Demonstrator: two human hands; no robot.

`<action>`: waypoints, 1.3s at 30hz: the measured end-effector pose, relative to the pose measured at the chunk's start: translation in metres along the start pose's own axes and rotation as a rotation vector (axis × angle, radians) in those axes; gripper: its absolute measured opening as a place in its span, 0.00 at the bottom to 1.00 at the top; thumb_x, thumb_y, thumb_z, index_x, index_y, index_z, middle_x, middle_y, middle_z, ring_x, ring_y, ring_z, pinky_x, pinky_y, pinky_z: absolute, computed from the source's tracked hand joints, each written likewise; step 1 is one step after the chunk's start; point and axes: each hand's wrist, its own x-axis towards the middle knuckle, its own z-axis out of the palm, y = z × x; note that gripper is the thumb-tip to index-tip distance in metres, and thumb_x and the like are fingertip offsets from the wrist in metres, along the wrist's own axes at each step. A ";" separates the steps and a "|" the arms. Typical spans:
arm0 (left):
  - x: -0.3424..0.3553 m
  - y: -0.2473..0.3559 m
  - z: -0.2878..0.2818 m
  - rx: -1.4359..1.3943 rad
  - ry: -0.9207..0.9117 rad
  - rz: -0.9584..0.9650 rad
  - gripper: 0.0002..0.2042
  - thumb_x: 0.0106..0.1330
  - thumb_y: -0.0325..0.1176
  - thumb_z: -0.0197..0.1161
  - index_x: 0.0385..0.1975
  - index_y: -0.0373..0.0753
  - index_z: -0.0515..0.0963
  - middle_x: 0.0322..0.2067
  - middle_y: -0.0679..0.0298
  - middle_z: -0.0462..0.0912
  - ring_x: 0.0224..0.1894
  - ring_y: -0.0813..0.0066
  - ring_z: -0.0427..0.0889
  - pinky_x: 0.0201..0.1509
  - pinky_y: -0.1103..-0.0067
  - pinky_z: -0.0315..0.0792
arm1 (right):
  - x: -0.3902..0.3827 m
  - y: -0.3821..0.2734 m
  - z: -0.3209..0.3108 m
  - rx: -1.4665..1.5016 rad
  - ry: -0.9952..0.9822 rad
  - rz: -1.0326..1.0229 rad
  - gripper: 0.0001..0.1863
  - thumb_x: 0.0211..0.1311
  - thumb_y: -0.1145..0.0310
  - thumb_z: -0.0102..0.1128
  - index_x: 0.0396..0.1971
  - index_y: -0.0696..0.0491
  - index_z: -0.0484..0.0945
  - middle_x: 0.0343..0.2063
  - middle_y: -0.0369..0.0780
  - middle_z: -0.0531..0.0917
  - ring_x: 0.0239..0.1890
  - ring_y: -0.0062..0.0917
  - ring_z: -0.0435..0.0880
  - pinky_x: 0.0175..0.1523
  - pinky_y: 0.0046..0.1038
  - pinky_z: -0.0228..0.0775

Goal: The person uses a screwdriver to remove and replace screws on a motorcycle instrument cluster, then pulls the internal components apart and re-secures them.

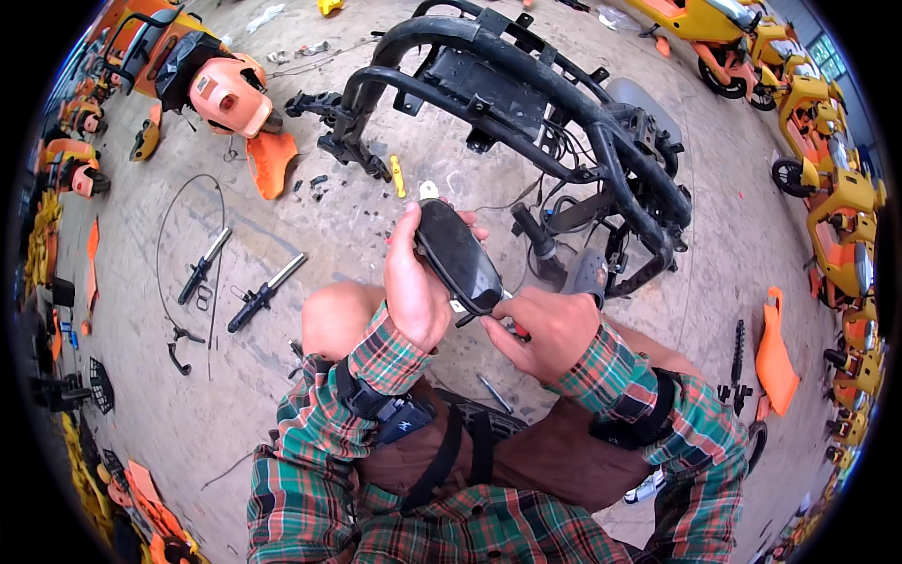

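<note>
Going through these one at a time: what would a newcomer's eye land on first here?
Probably the big bare black vehicle frame, filling the upper middle. Next comes the dark oval unit at the center, held in the left hand, with the right hand at its near end. The row of yellow scooters curving down the right edge also stands out.

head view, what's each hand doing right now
Left hand: holding the black oval unit.
Right hand: closed on a mostly hidden red item, near the unit's lower end.
</note>
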 end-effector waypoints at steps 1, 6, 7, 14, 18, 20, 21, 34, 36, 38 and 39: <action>0.001 0.001 0.002 0.014 0.004 0.004 0.22 0.73 0.53 0.45 0.50 0.39 0.70 0.43 0.56 0.80 0.45 0.63 0.80 0.49 0.68 0.76 | 0.000 0.000 0.000 0.012 0.001 0.017 0.09 0.54 0.61 0.70 0.24 0.50 0.80 0.19 0.34 0.76 0.18 0.28 0.80 0.21 0.29 0.68; 0.003 0.000 0.000 0.020 0.020 0.019 0.22 0.72 0.54 0.45 0.48 0.39 0.71 0.43 0.56 0.80 0.45 0.62 0.80 0.49 0.67 0.76 | 0.003 -0.003 -0.001 0.096 -0.006 0.129 0.08 0.54 0.61 0.69 0.25 0.49 0.82 0.18 0.34 0.77 0.19 0.28 0.80 0.23 0.29 0.69; 0.004 0.000 -0.001 0.020 0.021 0.027 0.22 0.72 0.54 0.45 0.48 0.39 0.71 0.43 0.56 0.81 0.45 0.62 0.80 0.49 0.67 0.76 | 0.004 -0.002 -0.001 0.120 -0.008 0.156 0.07 0.54 0.62 0.70 0.26 0.49 0.82 0.18 0.35 0.77 0.20 0.28 0.80 0.24 0.29 0.69; 0.003 0.001 -0.001 -0.003 0.046 0.044 0.22 0.72 0.54 0.45 0.47 0.39 0.70 0.43 0.56 0.80 0.46 0.62 0.79 0.50 0.67 0.75 | 0.003 0.000 0.006 0.227 0.008 0.224 0.08 0.53 0.61 0.69 0.26 0.49 0.83 0.19 0.36 0.79 0.22 0.30 0.81 0.26 0.30 0.71; 0.000 0.002 0.002 -0.013 0.043 0.047 0.22 0.72 0.53 0.45 0.47 0.39 0.70 0.43 0.56 0.80 0.47 0.62 0.79 0.51 0.68 0.75 | 0.004 -0.004 0.001 0.229 0.005 0.235 0.07 0.53 0.62 0.69 0.26 0.49 0.83 0.20 0.36 0.79 0.23 0.30 0.81 0.27 0.30 0.72; 0.000 0.003 0.003 -0.018 0.029 0.042 0.22 0.72 0.53 0.45 0.48 0.39 0.70 0.43 0.56 0.79 0.47 0.62 0.79 0.51 0.67 0.75 | 0.005 -0.004 -0.001 0.244 0.013 0.232 0.06 0.52 0.64 0.69 0.27 0.48 0.83 0.19 0.35 0.79 0.22 0.29 0.81 0.26 0.30 0.71; 0.000 0.003 0.003 -0.015 0.030 0.039 0.22 0.72 0.53 0.45 0.48 0.39 0.70 0.43 0.56 0.79 0.47 0.62 0.79 0.51 0.67 0.75 | 0.005 -0.004 -0.001 0.248 0.024 0.230 0.06 0.52 0.64 0.69 0.27 0.48 0.83 0.19 0.35 0.78 0.22 0.29 0.81 0.26 0.30 0.71; -0.004 0.003 0.003 -0.006 -0.226 -0.151 0.27 0.73 0.54 0.41 0.55 0.33 0.68 0.41 0.51 0.81 0.44 0.58 0.82 0.49 0.67 0.78 | 0.012 0.007 -0.030 0.501 0.187 0.273 0.07 0.52 0.75 0.68 0.31 0.56 0.81 0.16 0.33 0.79 0.21 0.13 0.78 0.28 0.18 0.69; -0.006 0.001 0.002 0.006 -0.357 -0.175 0.28 0.74 0.54 0.40 0.55 0.32 0.68 0.41 0.50 0.81 0.44 0.57 0.82 0.50 0.67 0.77 | 0.014 0.011 -0.037 0.528 0.205 0.275 0.06 0.54 0.75 0.67 0.32 0.57 0.81 0.19 0.34 0.82 0.23 0.13 0.80 0.30 0.18 0.71; -0.009 0.001 0.003 -0.009 -0.436 -0.227 0.29 0.74 0.54 0.38 0.56 0.31 0.67 0.41 0.47 0.80 0.43 0.54 0.82 0.51 0.65 0.76 | 0.015 0.017 -0.040 0.552 0.254 0.263 0.06 0.55 0.75 0.67 0.32 0.58 0.81 0.21 0.35 0.83 0.23 0.14 0.80 0.31 0.18 0.71; -0.010 0.001 0.003 -0.011 -0.468 -0.250 0.29 0.74 0.54 0.38 0.56 0.31 0.67 0.42 0.46 0.80 0.43 0.53 0.82 0.51 0.65 0.76 | 0.014 0.020 -0.041 0.573 0.255 0.271 0.07 0.55 0.75 0.67 0.33 0.59 0.81 0.23 0.37 0.84 0.25 0.15 0.81 0.32 0.18 0.72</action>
